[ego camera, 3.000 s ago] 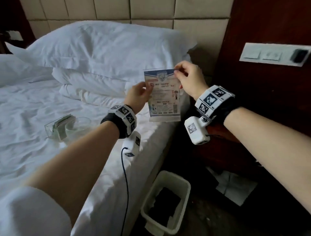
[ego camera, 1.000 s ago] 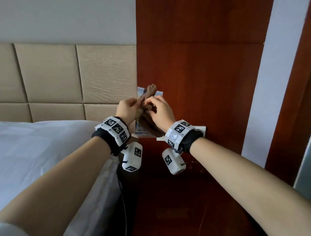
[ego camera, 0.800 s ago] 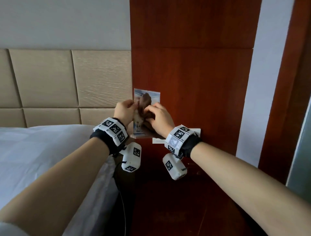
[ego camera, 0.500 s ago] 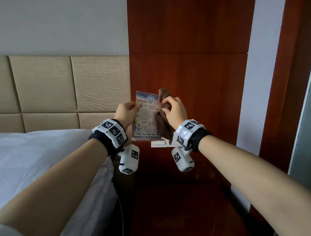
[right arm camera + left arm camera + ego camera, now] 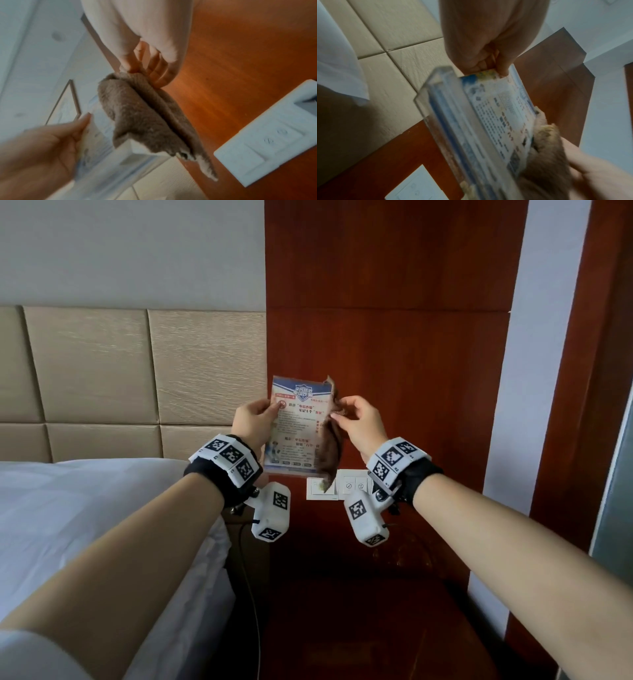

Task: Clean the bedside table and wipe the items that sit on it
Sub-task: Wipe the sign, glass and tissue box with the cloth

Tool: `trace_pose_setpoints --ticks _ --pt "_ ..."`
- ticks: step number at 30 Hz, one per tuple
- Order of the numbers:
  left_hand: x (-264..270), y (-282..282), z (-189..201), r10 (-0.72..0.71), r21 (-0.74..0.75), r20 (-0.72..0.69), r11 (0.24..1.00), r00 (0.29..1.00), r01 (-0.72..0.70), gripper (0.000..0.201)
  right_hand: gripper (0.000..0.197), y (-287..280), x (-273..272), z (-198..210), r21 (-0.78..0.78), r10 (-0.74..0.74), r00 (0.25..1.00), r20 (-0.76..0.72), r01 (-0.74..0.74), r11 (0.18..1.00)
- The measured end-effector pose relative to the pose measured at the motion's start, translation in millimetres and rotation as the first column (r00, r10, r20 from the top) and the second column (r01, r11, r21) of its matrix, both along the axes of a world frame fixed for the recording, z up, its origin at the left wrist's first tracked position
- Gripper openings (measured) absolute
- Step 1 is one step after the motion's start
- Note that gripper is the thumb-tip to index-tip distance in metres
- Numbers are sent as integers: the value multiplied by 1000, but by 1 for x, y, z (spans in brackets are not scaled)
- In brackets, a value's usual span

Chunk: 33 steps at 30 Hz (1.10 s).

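I hold a clear acrylic sign holder (image 5: pixel 297 426) with a blue and white printed card upright in front of the wooden wall panel. My left hand (image 5: pixel 270 409) grips its left edge, thumb on the front. My right hand (image 5: pixel 339 413) pinches a brown cloth (image 5: pixel 330 450) that hangs down along the holder's right edge. In the left wrist view the sign holder (image 5: pixel 479 128) runs down from my left hand (image 5: pixel 488 65), with the cloth (image 5: pixel 544 148) against its far side. In the right wrist view the cloth (image 5: pixel 145 115) drapes over the holder's corner (image 5: pixel 106 148). The dark bedside table (image 5: pixel 359 618) lies below my hands.
A white switch panel (image 5: pixel 346 484) is fixed to the red-brown wood panel (image 5: pixel 394 337) just behind the holder. The bed with white sheets (image 5: pixel 85 525) and a beige padded headboard (image 5: pixel 120 378) is to the left. A black cable (image 5: pixel 251 594) hangs from my left wrist.
The view swung up from the bed to the wall. The cloth in my right hand slid from the middle of the card's face to its right edge; my left hand kept its grip.
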<state>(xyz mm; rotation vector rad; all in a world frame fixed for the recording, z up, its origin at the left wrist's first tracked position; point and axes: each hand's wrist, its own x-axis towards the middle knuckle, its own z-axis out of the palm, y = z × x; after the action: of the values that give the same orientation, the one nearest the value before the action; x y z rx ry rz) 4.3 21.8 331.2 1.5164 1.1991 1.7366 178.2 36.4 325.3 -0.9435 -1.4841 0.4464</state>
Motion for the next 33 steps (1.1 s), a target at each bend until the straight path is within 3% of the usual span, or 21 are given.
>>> trace_pose_setpoints --ticks 3,6,8,11,15,17,20,25,30,33 --pt "3 -2 -2 6 -31 -26 999 1000 -7 30 23 5 -1 -5 -75 96 983 -156 -108 991" --pt "8 0 -4 43 -102 -253 992 967 -71 23 19 3 0 -6 -95 199 934 -297 -237 967" --pt "11 0 -10 18 -193 -354 977 935 -92 29 20 0 -3 -6 -109 244 917 -315 -291 951" --pt "14 6 -20 -88 -310 -394 950 915 -42 41 18 -4 -11 -10 -147 255 916 -308 -311 939" --pt "14 5 -24 -106 -353 -484 932 868 -83 64 17 -4 -18 -17 -166 261 914 -311 -322 932" --pt "14 6 -27 -154 -349 -420 937 895 -2 54 18 -3 -20 -19 -165 274 909 -314 -337 927" --pt "16 4 -30 -296 -396 -129 890 947 224 29 17 -3 -26 -19 -151 285 905 -315 -344 927" --pt "12 -2 -31 -453 -369 88 813 887 451 41 18 -6 -36 -20 -108 294 912 -287 -336 936" --pt "6 -10 -29 -391 -281 26 880 920 383 31 19 -3 -41 -25 -58 163 980 -114 -170 984" --pt "4 -14 -26 -320 -220 -101 931 942 293 27 17 -5 -44 -25 -17 100 995 -27 -101 995"
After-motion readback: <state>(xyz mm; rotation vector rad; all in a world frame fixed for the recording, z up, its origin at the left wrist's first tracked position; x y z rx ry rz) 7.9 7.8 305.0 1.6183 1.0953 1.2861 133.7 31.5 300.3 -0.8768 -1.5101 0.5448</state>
